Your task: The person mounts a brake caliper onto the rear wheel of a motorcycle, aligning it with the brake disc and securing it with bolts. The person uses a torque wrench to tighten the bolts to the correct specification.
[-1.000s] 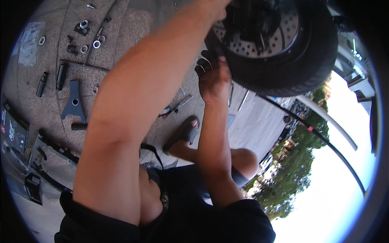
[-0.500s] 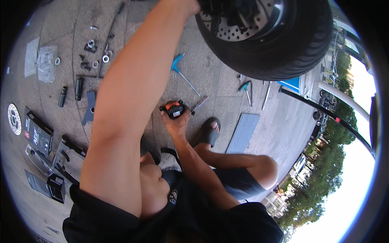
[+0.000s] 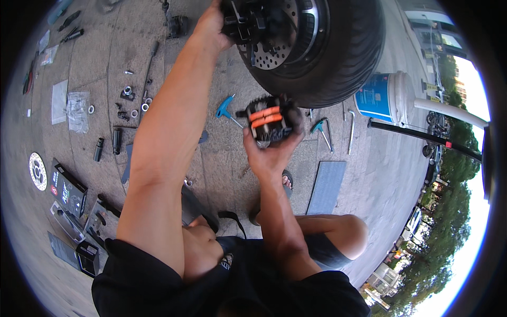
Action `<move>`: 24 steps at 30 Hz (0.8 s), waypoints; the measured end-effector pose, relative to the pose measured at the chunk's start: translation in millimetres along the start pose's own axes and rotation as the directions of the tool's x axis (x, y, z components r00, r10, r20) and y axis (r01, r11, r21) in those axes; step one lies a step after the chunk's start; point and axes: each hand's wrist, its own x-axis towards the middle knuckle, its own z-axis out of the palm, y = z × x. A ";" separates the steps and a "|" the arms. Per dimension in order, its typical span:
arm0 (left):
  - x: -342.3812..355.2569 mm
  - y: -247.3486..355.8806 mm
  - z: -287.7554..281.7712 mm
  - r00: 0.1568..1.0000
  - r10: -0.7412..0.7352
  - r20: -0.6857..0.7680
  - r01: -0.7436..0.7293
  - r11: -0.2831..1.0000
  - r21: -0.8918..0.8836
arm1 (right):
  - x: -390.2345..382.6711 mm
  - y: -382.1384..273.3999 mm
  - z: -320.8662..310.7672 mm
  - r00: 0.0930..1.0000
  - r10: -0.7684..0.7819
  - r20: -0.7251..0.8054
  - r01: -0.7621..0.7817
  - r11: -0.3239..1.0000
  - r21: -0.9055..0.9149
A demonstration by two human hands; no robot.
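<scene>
The right hand [image 3: 275,153] is grasping a black block with two orange bands [image 3: 265,118], which is resting above the palm between thumb and fingers. Up and to the left of it, the left hand [image 3: 212,26] is touching a dark bracket [image 3: 244,24] beside the wheel [image 3: 340,58]; its fingers are partly hiding, so I cannot tell how tightly they are closing. Blue-handled tools [image 3: 224,110] are lying on both sides of the right hand.

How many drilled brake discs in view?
2: one drilled disc on the wheel, a loose disc lying on the paving at far left. The left arm may hide more.
</scene>
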 end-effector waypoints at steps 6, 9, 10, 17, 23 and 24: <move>-14.7 1.3 8.8 0.999 0.024 -0.047 -0.021 0.998 0.060 | 45.8 -13.8 19.6 0.988 -0.125 -0.089 0.112 0.984 -0.135; -22.5 -0.5 15.1 0.995 0.077 -0.069 -0.070 0.993 0.097 | 47.6 -12.3 25.7 0.975 -0.164 -0.149 0.149 0.983 -0.104; -24.1 -0.2 16.0 0.995 0.065 -0.076 -0.058 0.994 0.091 | 47.5 -11.9 26.9 0.970 -0.174 -0.170 0.169 0.985 -0.045; -20.6 1.1 15.7 0.989 0.090 -0.115 -0.084 0.995 0.052 | 26.5 -27.6 11.3 0.975 0.222 -0.015 -0.186 0.850 0.493; -38.9 -9.3 -15.3 0.894 0.203 -0.399 -0.045 0.928 0.370 | 20.9 -25.7 8.8 1.000 -0.008 -0.003 0.009 0.969 0.248; -51.6 -13.1 -25.5 0.877 0.237 -0.418 -0.012 0.881 0.473 | 20.0 -25.0 10.2 1.000 -0.024 0.016 0.019 0.971 0.239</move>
